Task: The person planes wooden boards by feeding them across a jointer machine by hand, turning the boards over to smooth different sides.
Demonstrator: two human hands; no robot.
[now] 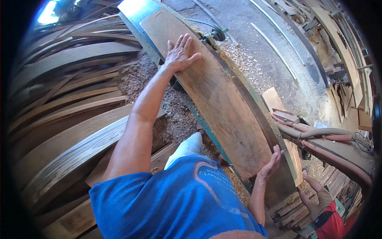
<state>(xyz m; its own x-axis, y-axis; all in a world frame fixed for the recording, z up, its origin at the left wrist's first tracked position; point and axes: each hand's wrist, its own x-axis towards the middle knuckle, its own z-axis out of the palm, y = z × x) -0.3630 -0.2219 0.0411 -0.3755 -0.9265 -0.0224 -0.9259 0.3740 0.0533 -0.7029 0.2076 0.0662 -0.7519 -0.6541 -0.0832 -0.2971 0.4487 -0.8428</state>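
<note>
A long, wide wooden board (223, 103) lies along the bed of a woodworking machine (137, 24). My left hand (182, 54) rests flat on the board's far part, its fingers spread and the thumb out to the right. Close to the board's near right corner is my right hand (271, 164), fingers straight and held together, palm turned toward the board's edge. Whether it touches the wood there I cannot tell. Neither hand grips anything. A dark strip of the machine's bed (284, 179) shows beside and below my right hand.
Curved planks (79, 55) are stacked on the left. Shavings (139, 79) cover the floor around the machine. A pulley (217, 34) juts from its far side. Hoses (326, 135) run at right. At lower right another person's hand (312, 185) is near a narrow board (293, 159).
</note>
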